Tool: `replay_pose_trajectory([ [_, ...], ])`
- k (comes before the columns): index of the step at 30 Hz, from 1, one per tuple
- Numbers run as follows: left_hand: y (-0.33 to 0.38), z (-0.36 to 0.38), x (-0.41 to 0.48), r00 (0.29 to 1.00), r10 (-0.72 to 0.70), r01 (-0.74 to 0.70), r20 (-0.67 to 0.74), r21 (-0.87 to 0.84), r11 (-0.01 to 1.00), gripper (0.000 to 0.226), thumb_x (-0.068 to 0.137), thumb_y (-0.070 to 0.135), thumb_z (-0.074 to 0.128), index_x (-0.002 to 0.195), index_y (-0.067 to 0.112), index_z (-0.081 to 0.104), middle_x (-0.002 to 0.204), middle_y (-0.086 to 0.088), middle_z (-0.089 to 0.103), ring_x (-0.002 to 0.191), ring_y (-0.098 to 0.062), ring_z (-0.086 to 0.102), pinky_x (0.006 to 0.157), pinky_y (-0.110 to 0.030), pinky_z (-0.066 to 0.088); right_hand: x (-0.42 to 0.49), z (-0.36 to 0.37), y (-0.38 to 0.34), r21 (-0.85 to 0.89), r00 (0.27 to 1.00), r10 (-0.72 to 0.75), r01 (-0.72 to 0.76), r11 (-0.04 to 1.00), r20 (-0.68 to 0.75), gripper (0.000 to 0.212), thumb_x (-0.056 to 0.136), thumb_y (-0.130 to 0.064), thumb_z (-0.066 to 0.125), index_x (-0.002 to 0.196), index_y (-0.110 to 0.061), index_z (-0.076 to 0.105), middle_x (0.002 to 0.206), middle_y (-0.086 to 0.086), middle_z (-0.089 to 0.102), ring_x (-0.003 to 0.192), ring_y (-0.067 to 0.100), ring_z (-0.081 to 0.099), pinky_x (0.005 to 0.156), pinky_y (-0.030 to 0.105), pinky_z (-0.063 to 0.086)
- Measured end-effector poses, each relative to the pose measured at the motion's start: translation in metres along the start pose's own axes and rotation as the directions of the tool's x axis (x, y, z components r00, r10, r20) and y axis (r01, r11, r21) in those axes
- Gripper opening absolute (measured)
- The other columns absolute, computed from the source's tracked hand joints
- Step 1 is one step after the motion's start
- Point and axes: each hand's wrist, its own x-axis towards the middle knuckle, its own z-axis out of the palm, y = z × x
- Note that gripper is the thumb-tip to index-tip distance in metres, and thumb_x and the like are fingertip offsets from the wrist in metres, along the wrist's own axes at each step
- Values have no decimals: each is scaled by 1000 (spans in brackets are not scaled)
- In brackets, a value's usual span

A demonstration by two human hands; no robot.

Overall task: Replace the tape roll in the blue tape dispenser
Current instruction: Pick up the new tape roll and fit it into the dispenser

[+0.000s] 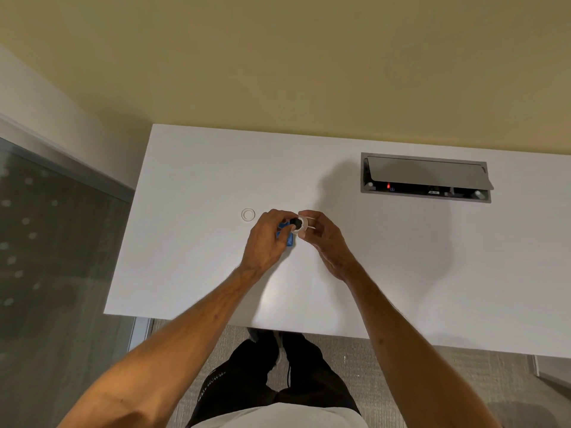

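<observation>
Most of the blue tape dispenser [286, 236] is hidden under the left hand [268, 239], which is closed around it on the white desk [191, 257]. A clear tape roll [301, 225] with a black hub [297, 223] is pinched by the right hand [324, 239] beside it. An empty tape ring [248, 214] is seen nearby. A cable box [425, 177] is set into the desk, well apart.

the blue tape dispenser [285, 236] lies on the white desk, a clear tape roll [301, 225] with a black hub just above it.
</observation>
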Motion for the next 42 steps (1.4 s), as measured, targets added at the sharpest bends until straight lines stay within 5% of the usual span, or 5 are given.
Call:
replay_pose_trajectory([
  [13, 2, 0, -2, 999, -30, 29, -20, -18, 999, 26, 99, 18, 67, 124, 20, 75, 121, 1, 76, 108, -17, 68, 95, -31, 57, 0, 2, -5, -6, 1000, -21, 21, 1000, -2, 42, 96, 4, 70, 135, -9, 61, 128, 11, 73, 115, 13, 71, 97, 24, 58],
  [23, 4, 6, -3, 994, -94, 92, -48, -43, 995, 26, 100, 15, 69, 124, 15, 79, 115, -7, 81, 105, -25, 75, 100, -33, 58, 0, 0, -3, -10, 999, -29, 29, 1000, -17, 45, 93, 2, 74, 136, -7, 64, 128, 8, 75, 116, 16, 73, 97, 24, 59],
  [29, 2, 9, -6, 986, -154, 147, -67, -95, 985, 26, 101, 15, 68, 125, 15, 79, 109, -6, 82, 95, -20, 76, 87, -20, 53, 3, 1, -1, -105, 998, -42, 38, 994, -38, 43, 92, -1, 77, 133, -9, 67, 122, 10, 77, 113, 21, 75, 107, 40, 59],
  [35, 3, 8, -11, 982, -180, 173, -50, -127, 977, 29, 101, 15, 66, 127, 19, 79, 105, -5, 84, 93, -22, 78, 93, -33, 62, 5, 7, 2, -210, 995, -62, 44, 977, -82, 40, 89, -6, 80, 128, -12, 72, 123, 9, 77, 117, 27, 72, 109, 53, 55],
  [42, 2, 5, -11, 980, -197, 182, -27, -271, 945, 28, 104, 12, 59, 119, 20, 81, 105, 3, 84, 88, 3, 78, 80, -7, 56, 7, 15, 1, -348, 984, -122, 72, 935, -126, 56, 86, -21, 87, 138, -20, 64, 117, 0, 79, 112, 16, 73, 103, 34, 58],
])
